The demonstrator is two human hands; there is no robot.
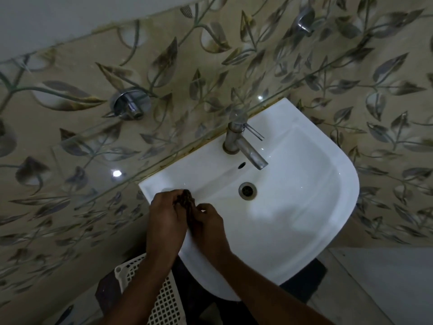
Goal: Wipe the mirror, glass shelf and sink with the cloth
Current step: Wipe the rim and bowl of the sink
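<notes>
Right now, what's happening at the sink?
A person stands over a white sink with both hands at its left rim. The left hand and right hand both grip a dark bunched cloth held between them, at the basin's edge. The tap shows no water running. A white lattice basket sits below the sink.

- cloth [188,202]: dark, patterned, bunched into a wad, sat at the sink's left edge, gripped between both hands
- sink [304,184]: white ceramic basin, wall-mounted, rounded front, drain in the bowl, metal tap on the back ledge
</notes>
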